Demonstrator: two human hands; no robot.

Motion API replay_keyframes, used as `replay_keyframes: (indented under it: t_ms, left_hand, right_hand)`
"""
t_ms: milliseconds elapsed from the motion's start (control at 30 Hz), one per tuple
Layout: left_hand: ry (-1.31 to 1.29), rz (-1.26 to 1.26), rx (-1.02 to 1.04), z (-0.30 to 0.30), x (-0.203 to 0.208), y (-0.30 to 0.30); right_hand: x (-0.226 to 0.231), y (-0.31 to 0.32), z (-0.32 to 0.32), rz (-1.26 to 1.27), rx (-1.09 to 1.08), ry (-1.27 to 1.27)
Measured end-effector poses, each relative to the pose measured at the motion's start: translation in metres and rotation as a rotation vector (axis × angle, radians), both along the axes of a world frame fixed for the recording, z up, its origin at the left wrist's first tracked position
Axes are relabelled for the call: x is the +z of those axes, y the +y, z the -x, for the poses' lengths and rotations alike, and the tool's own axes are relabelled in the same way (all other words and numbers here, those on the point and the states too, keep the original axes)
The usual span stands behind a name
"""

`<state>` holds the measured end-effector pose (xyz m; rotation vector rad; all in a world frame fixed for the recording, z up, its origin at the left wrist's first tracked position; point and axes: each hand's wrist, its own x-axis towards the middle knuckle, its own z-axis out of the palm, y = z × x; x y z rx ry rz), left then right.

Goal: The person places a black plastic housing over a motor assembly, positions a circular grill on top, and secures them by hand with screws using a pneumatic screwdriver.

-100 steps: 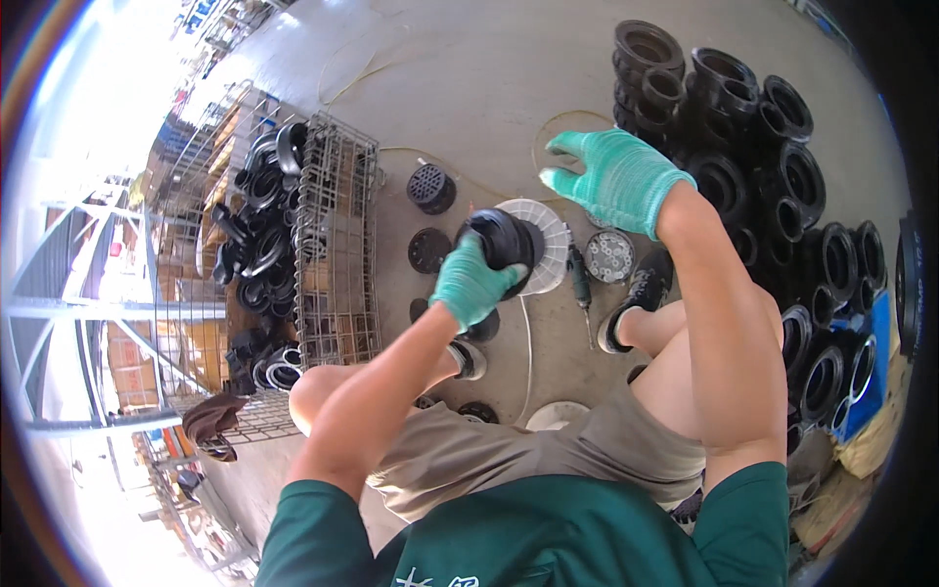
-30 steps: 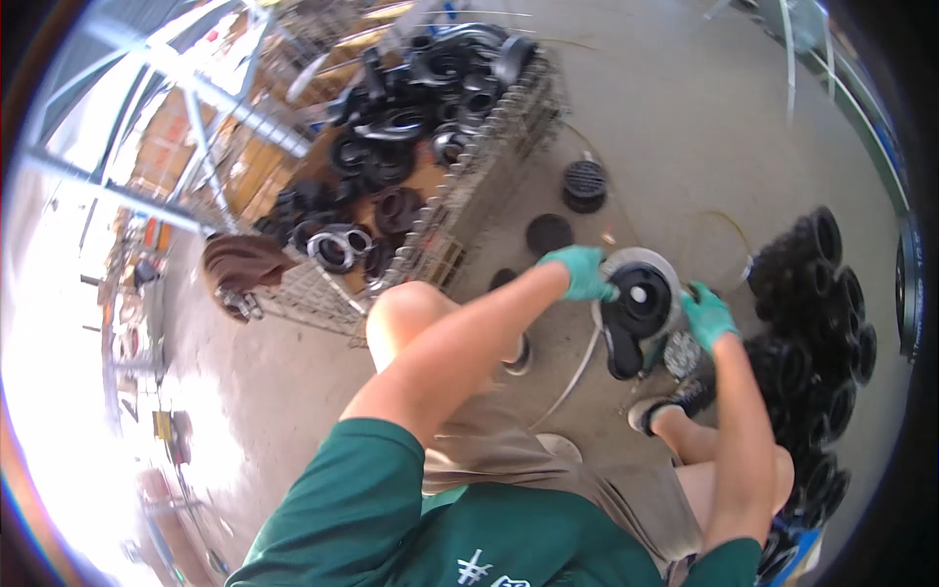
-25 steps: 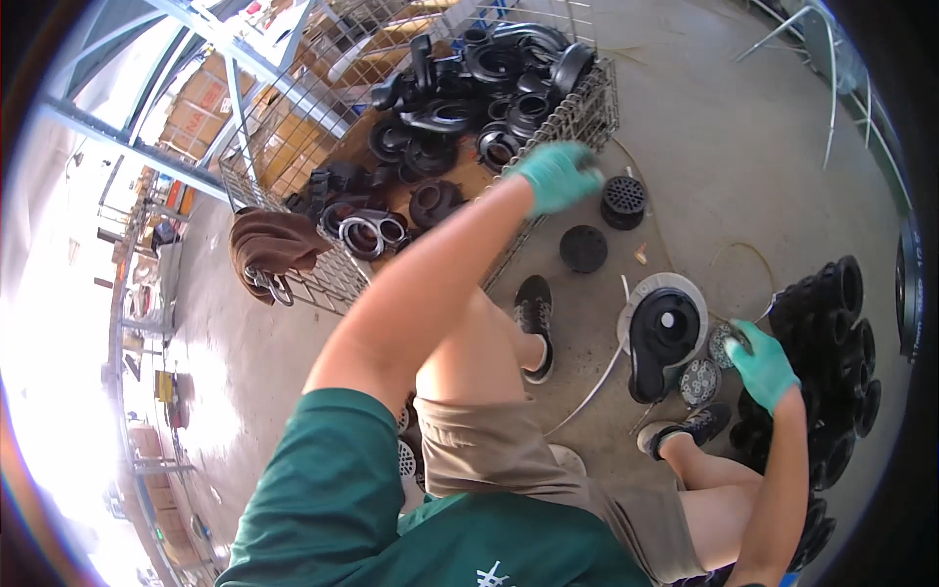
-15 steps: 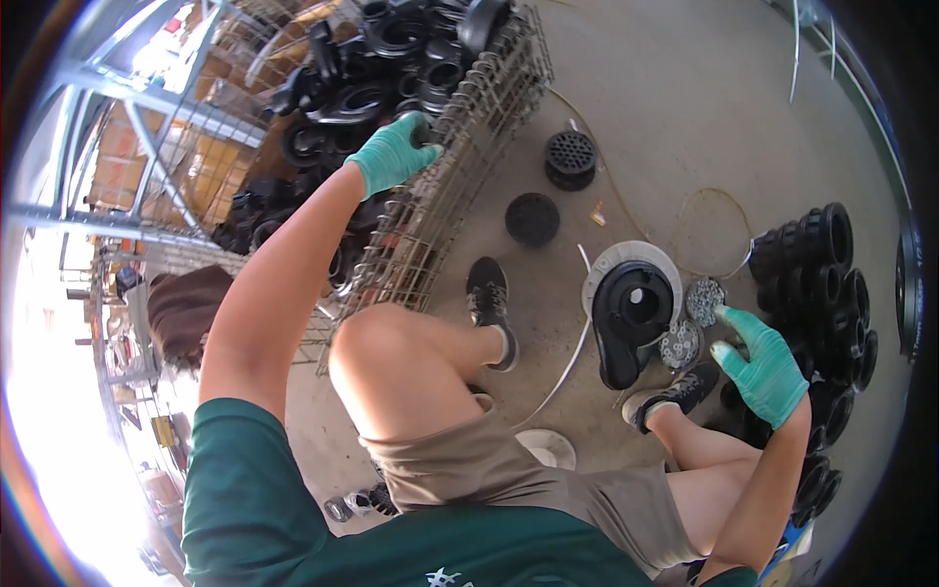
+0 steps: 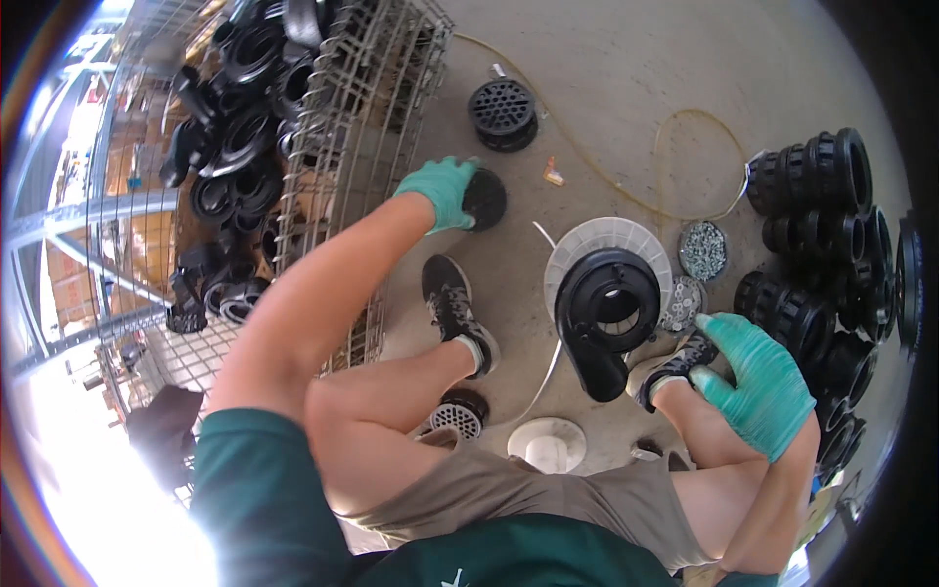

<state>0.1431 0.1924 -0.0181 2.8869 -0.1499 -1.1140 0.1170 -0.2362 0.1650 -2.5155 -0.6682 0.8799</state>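
Observation:
My left hand (image 5: 442, 196), in a green glove, grips the left edge of a round black disc (image 5: 486, 200) with its fingers and thumb spread round the rim. How far the disc is off the floor is hard to tell. My right hand (image 5: 751, 380), gloved too, hangs open above my right lower leg with thumb and fingers apart, holding nothing. Between my feet a black plastic volute-shaped housing (image 5: 592, 338) lies on a round pale grey flanged piece (image 5: 564, 262). Close to the right hand are a tub of small metal fasteners (image 5: 703, 250) and a dish of washers or nuts (image 5: 683, 303).
A wire mesh cage (image 5: 362, 127) at the left holds many black plastic parts (image 5: 245, 137). Stacked ribbed black rings (image 5: 812, 176) stand at the right. A perforated black strainer (image 5: 502, 108), a thin hose (image 5: 577, 147) and a white round piece (image 5: 547, 445) lie on the floor.
My left hand has come out of the cage and down to the round black disc. The right hand stays open and has shifted slightly lower. The whole view has turned.

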Motion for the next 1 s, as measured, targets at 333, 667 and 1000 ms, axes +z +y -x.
replay_keyframes:
  t_ms: [333,667,1000]
  left_hand:
    - [-0.026,-0.220,0.375,0.002,-0.148,-0.028]
    - [-0.360,0.202,0.111,0.002,0.056,-0.057]
    - [-0.618,0.501,-0.037,0.104,0.169,-0.211]
  right_hand:
    - [-0.001,-0.009,-0.007,0.056,0.026,0.016]
    - [-0.010,-0.019,0.007,-0.031,0.082,-0.179]
    - [-0.062,0.025,0.038,-0.784,-0.431,0.249]
